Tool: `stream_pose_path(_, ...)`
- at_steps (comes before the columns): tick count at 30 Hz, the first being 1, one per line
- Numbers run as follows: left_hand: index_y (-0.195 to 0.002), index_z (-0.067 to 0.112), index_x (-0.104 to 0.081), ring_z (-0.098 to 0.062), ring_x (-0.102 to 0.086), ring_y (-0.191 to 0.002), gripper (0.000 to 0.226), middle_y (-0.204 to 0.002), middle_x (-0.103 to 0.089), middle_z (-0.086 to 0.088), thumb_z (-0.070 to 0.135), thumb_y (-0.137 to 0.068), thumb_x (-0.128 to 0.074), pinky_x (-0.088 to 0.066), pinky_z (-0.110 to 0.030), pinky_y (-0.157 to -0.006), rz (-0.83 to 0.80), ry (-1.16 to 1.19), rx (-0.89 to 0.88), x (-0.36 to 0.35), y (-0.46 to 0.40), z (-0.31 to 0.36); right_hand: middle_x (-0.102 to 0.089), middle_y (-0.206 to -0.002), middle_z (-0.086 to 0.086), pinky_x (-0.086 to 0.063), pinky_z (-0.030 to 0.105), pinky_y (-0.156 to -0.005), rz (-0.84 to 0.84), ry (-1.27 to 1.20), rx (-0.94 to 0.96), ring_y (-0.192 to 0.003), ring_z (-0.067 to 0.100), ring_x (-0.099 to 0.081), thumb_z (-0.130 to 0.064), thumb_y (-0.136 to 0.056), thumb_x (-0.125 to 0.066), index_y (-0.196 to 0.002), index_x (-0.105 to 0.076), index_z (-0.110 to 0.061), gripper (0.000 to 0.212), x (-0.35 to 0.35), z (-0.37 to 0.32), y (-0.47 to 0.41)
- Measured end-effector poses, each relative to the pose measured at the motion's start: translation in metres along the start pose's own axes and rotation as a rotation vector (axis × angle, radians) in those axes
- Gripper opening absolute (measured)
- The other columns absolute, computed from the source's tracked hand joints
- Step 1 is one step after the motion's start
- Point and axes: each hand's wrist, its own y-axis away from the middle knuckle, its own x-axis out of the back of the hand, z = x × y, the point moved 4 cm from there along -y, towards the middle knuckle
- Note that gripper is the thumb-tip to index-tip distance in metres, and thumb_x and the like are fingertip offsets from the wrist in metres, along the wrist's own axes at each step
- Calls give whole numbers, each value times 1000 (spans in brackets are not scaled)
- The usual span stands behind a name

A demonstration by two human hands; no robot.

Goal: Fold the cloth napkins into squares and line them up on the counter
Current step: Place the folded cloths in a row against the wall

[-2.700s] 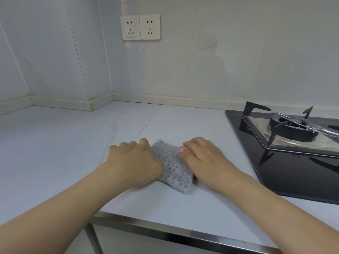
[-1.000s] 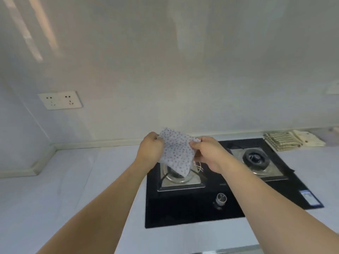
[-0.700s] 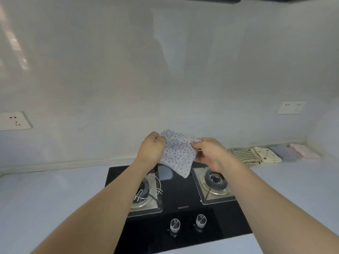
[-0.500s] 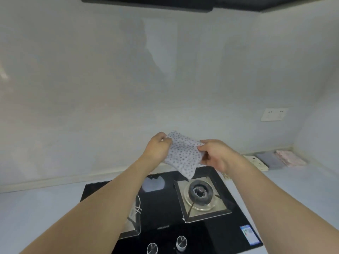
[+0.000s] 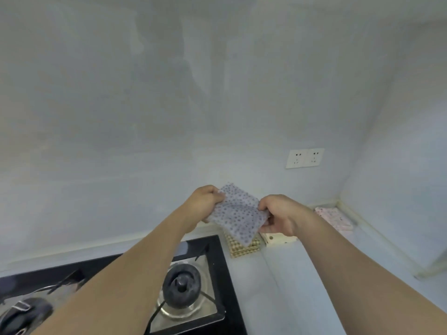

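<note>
A folded grey napkin with dark dots hangs in the air above the counter, just right of the stove. My left hand pinches its upper left edge and my right hand grips its right edge. Below it on the white counter lie folded napkins in a row along the wall: a yellow checked one, a cream one with dark spots partly hidden by my right hand, and a pink one near the corner.
A black gas stove with a round burner fills the lower left. A double wall socket sits on the back wall. The side wall closes the counter on the right.
Both hands lifted the dotted napkin off the left counter and carried it rightward over the stove. The view turned right, and the row of folded napkins came closer.
</note>
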Motion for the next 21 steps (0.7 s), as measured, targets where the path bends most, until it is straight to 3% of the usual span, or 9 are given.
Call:
stream_pose_path(3, -86, 6, -60, -23, -63, -80, 14, -90, -67, -10, 0, -84, -48, -49, -30, -66, -106, 218, 94, -38, -29, -4, -63, -85, 14, -56, 38, -69, 41, -89, 8, -74, 25, -62, 1, -92, -35, -92, -57, -2, 21, 39, 2, -31)
stream_pose_path(5, -93, 3, -65, -24, -66, -85, 25, -95, -70, -12, -6, -81, -44, -52, -31, -68, -129, 332, 124, -65, -53, -7, -65, -85, 15, -55, 40, -70, 63, -164, 9, -75, 27, -63, 2, -92, -36, -89, -57, 0, 22, 65, 8, -49)
stream_pose_path(7, -96, 5, -62, -25, -65, -85, 22, -97, -68, -14, -7, -84, -48, -54, -32, -66, -64, 390, 156, -95, -79, -10, -64, -86, 16, -55, 40, -70, 76, -201, -4, -77, 27, -63, 2, -94, -36, -88, -55, -1, 20, 96, 15, -70)
stream_pose_path(11, -91, 8, -61, -23, -58, -70, 12, -86, -62, -13, -3, -85, -62, -51, -34, -70, 77, 247, 199, -165, -143, -12, -64, -87, 16, -56, 36, -60, 88, -221, -59, -76, 26, -64, -1, -97, -38, -91, -52, -2, 16, 167, 31, -119)
stream_pose_path(16, -74, 10, -64, -18, -55, -56, 16, -67, -62, -9, -3, -81, -69, -46, -25, -50, 154, 79, 150, -245, -232, -9, -66, -80, 14, -56, 38, -77, 119, -110, -111, -76, 26, -65, -5, -97, -44, -85, -59, -4, 19, 249, 52, -197)
stream_pose_path(19, -71, 12, -66, -20, -57, -60, 19, -67, -63, -8, -4, -81, -68, -51, -30, -61, 173, 14, 158, -286, -279, -25, -62, -70, 12, -56, 32, -66, 185, -61, -196, -62, 21, -61, -2, -96, -46, -82, -57, 0, 18, 287, 75, -244)
stream_pose_path(21, -69, 14, -66, -20, -58, -62, 22, -67, -63, -6, -3, -81, -68, -52, -32, -67, 183, -29, 165, -309, -305, -41, -57, -67, 14, -57, 33, -70, 226, -65, -260, -56, 21, -55, 1, -97, -44, -98, -57, 5, 14, 303, 90, -277)
